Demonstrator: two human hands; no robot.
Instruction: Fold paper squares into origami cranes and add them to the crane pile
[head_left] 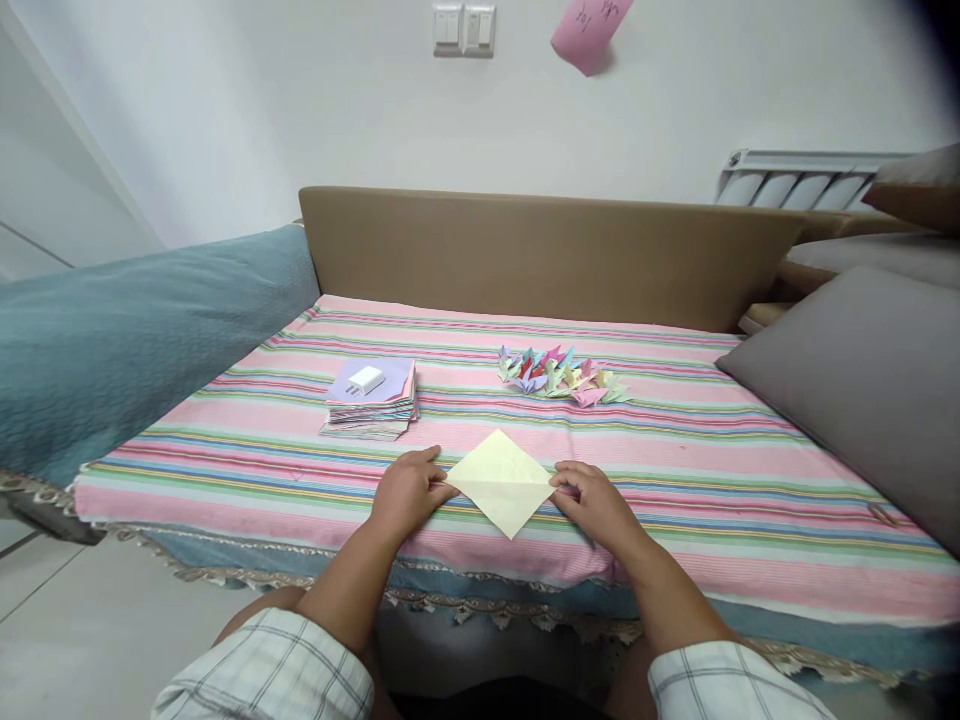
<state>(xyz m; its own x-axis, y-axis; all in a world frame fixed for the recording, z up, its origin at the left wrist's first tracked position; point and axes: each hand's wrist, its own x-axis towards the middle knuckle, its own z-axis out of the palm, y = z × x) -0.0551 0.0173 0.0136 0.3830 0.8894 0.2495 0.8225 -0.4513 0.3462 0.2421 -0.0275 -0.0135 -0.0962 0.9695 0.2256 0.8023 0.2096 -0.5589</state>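
A pale yellow square of paper (501,490) lies turned like a diamond, with a crease running across its middle from side to side. My left hand (409,487) pinches its left corner between thumb and fingers. At the opposite corner, my right hand (591,499) grips the paper in the same way. Beyond the left hand sits a stack of coloured paper sheets (371,413), with a white charger plug (366,379) on top. Several folded paper cranes (551,377) in many colours are clustered past the right hand.
A striped pink cloth (675,440) covers the sofa seat under everything. The brown backrest (547,255) rises behind it, and a blue-covered armrest (165,330) stands at the left. Grey cushions (862,375) lean at the right. A lace-trimmed edge (510,610) hangs in front.
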